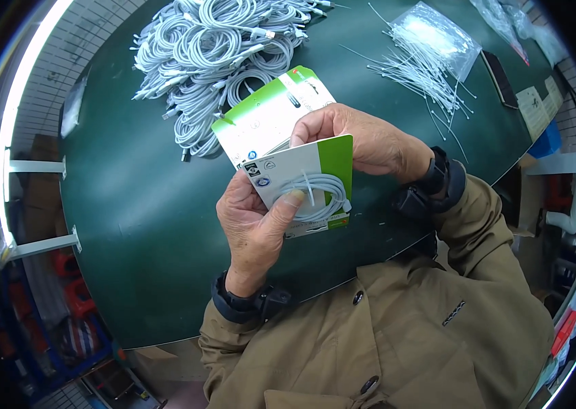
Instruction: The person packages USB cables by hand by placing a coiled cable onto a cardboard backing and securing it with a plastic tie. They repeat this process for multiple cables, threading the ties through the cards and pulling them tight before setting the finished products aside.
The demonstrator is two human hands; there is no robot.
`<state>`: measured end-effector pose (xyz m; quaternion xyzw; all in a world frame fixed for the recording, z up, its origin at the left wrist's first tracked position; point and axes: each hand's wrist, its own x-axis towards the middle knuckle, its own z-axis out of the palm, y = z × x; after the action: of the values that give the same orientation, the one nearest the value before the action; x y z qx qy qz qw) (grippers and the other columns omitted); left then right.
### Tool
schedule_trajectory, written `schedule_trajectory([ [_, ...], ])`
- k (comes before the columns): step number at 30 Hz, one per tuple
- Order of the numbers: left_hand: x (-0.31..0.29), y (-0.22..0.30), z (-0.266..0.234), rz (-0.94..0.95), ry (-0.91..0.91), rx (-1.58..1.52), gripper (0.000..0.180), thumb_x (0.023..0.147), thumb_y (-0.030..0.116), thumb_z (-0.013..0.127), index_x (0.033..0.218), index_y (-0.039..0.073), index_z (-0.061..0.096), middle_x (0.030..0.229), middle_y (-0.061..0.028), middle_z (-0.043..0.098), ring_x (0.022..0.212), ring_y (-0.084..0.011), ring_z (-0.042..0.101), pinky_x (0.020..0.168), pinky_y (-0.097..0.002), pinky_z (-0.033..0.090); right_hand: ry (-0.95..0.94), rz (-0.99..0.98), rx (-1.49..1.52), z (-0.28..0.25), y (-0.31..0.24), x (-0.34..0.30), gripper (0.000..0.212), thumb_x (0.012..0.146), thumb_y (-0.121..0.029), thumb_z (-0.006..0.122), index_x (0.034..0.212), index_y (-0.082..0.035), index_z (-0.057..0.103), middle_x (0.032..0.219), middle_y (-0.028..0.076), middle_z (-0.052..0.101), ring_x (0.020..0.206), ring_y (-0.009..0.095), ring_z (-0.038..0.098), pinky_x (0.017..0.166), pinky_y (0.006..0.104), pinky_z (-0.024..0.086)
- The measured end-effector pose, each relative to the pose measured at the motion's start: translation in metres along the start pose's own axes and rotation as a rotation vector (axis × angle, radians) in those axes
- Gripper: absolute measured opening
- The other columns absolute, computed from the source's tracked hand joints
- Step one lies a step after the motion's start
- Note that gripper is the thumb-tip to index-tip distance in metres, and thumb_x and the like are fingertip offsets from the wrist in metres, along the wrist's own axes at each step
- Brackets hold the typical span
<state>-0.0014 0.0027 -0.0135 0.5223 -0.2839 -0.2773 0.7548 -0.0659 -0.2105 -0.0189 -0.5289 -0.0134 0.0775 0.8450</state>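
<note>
My left hand (pixel 250 221) grips a white and green backing card (pixel 335 155), tilted up over the table. Its thumb presses a coiled grey-white cable (pixel 334 185) flat against the card's face. A white cable tie (pixel 309 188) crosses the coil. My right hand (pixel 376 140) is closed at the card's upper edge, its fingertips partly behind it; what they pinch there is hidden. Just beyond, more white and green cards (pixel 261 114) lie on the table, partly covered by my hands.
A big heap of coiled cables (pixel 216 58) covers the far left of the green table (pixel 145 238). At the far right, loose white cable ties (pixel 414 75) spill from a clear plastic bag (pixel 441 34). A dark flat object (pixel 499 79) lies near the right edge.
</note>
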Motion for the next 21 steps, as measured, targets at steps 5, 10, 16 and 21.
schedule_trajectory([
  [5, -0.002, 0.0, 0.004, -0.01, -0.015, 0.015, 0.045, 0.088, 0.006, 0.079, 0.127, -0.006, 0.059, 0.112, -0.0143, 0.072, 0.1, -0.0173, 0.071, 0.089, -0.0303, 0.057, -0.063, -0.01, 0.061, -0.001, -0.001, -0.001, 0.022, 0.092, -0.023, 0.076, 0.095, -0.003, 0.067, 0.091, -0.002, 0.069, 0.081, 0.006, 0.062, 0.074, 0.0204, 0.051],
  [10, -0.001, -0.004, 0.004, -0.012, -0.017, -0.01, 0.043, 0.088, 0.005, 0.079, 0.125, -0.006, 0.06, 0.112, -0.0141, 0.072, 0.1, -0.0168, 0.07, 0.089, -0.03, 0.057, -0.058, -0.05, -0.017, -0.004, 0.004, 0.0, 0.02, 0.093, -0.022, 0.075, 0.094, -0.004, 0.067, 0.091, -0.002, 0.067, 0.079, 0.005, 0.061, 0.071, 0.0202, 0.05],
  [16, -0.001, -0.001, 0.001, -0.028, -0.021, -0.023, 0.043, 0.089, 0.005, 0.078, 0.125, -0.006, 0.059, 0.111, -0.0142, 0.072, 0.099, -0.0168, 0.071, 0.088, -0.03, 0.058, 0.196, -0.197, -0.552, 0.004, -0.005, 0.003, 0.021, 0.094, -0.022, 0.073, 0.089, -0.003, 0.063, 0.084, 0.0, 0.063, 0.076, 0.006, 0.058, 0.063, 0.0234, 0.047],
  [21, 0.0, 0.001, 0.008, -0.072, 0.012, -0.017, 0.043, 0.089, 0.005, 0.078, 0.125, -0.005, 0.058, 0.109, -0.014, 0.072, 0.096, -0.0169, 0.071, 0.086, -0.03, 0.059, 0.3, -0.505, -0.911, 0.005, 0.005, 0.005, 0.022, 0.093, -0.017, 0.072, 0.085, -0.002, 0.058, 0.078, 0.003, 0.059, 0.068, 0.01, 0.055, 0.059, 0.0268, 0.045],
])
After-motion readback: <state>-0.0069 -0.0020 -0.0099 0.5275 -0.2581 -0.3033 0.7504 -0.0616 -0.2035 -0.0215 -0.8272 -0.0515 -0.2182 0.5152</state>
